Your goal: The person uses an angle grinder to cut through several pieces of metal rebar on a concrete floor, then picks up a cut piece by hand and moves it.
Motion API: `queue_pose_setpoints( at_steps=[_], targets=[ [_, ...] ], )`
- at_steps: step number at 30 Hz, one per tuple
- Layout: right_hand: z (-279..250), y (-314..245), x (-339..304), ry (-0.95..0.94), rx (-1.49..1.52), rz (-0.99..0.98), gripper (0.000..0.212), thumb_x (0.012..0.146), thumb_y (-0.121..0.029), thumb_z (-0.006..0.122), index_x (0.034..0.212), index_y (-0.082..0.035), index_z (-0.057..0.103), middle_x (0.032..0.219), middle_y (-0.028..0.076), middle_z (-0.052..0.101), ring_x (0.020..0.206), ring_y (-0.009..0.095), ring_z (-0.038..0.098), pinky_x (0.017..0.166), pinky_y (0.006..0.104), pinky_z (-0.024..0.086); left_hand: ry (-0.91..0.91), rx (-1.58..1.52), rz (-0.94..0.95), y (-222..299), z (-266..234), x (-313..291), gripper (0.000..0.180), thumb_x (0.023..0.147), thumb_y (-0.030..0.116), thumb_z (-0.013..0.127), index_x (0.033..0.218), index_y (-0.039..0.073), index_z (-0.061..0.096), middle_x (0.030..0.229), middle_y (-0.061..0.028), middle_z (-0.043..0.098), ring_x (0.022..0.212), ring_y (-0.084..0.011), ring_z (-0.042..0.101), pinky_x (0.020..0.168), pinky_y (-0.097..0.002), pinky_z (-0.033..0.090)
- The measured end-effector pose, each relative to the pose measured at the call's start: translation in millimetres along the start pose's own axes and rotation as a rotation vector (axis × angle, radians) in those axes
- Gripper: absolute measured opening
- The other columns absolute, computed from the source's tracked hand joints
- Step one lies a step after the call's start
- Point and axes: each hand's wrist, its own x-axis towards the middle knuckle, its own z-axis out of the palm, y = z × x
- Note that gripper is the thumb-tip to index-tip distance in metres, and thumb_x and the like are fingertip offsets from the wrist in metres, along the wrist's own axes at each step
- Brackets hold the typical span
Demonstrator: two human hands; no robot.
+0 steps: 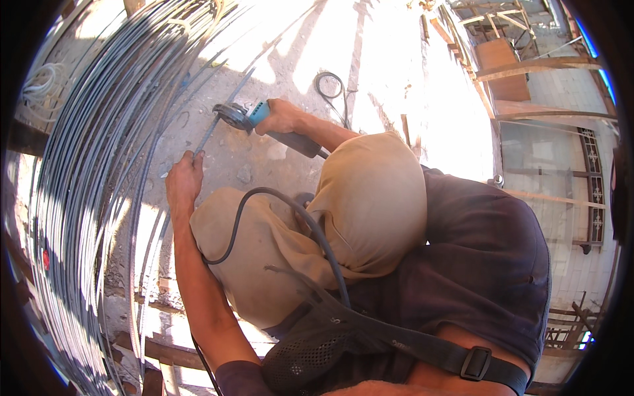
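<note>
My right hand [282, 117] is wrapped round a teal and black angle grinder [298, 142]. The grinder's disc and guard end lies against a steel rebar [209, 133], or very close to it; exact contact I cannot make out. Further down the same bar, my left hand [185, 177] grips it with closed fingers, a short way from the grinder head. Beyond the grinder the rebar carries on up and to the right over the dusty ground.
A large bundle of long steel rods [79, 165] curves along the left. A black cable [264, 191] loops over my knees, and another coil [330, 86] lies on the ground ahead. Pale coiled line [43, 89] sits at far left. Wooden beams [541, 68] stand at right.
</note>
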Motion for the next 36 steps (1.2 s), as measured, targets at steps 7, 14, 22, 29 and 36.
queue_pose_setpoints(
  at_steps=[7,14,22,29,36],
  targets=[
    [3.1,3.9,2.9,0.005,0.054,-0.015,0.075,0.060,-0.043,0.082,0.113,0.008,0.066,0.106,0.025,0.070,0.099,0.035,0.068,0.084,0.0413,0.053,-0.005,0.027,-0.008,4.1,-1.8,0.0,0.046,0.104,0.045,0.048,0.116,0.003,0.064,0.100,-0.0303,0.070,0.102,-0.0478,0.067,0.088,-0.0555,0.050],
    [-1.0,-14.0,10.1,0.027,0.056,-0.030,0.076,0.059,-0.042,0.083,0.113,0.008,0.066,0.106,0.025,0.070,0.099,0.035,0.068,0.084,0.0408,0.054,0.033,0.022,0.007,-0.4,0.0,-1.7,0.046,0.103,0.046,0.048,0.114,0.004,0.064,0.100,-0.0297,0.070,0.103,-0.0481,0.066,0.089,-0.0551,0.050],
    [-3.6,-10.3,12.6,-0.009,0.026,-0.017,0.077,0.061,-0.040,0.080,0.120,0.007,0.063,0.108,0.023,0.069,0.099,0.034,0.066,0.085,0.0405,0.053,-0.021,0.016,-0.017,2.6,-2.7,0.1,0.050,0.103,0.048,0.048,0.123,0.005,0.064,0.103,-0.0303,0.069,0.103,-0.0488,0.065,0.089,-0.0547,0.050],
    [-1.1,-14.0,14.2,0.033,0.024,-0.036,0.074,0.061,-0.044,0.081,0.113,0.007,0.067,0.106,0.025,0.070,0.099,0.035,0.068,0.084,0.0419,0.054,0.018,-0.014,0.009,-3.4,3.5,1.5,0.046,0.103,0.046,0.050,0.109,0.003,0.064,0.095,-0.0308,0.069,0.098,-0.0497,0.066,0.085,-0.0553,0.050],
    [-4.9,-16.4,18.8,0.016,0.017,-0.032,0.075,0.061,-0.043,0.081,0.114,0.007,0.067,0.107,0.025,0.070,0.099,0.035,0.068,0.084,0.0417,0.054,0.027,0.001,0.010,0.9,1.1,0.3,0.046,0.103,0.046,0.051,0.108,0.003,0.064,0.094,-0.0300,0.069,0.098,-0.0499,0.065,0.085,-0.0555,0.050]
  ],
)
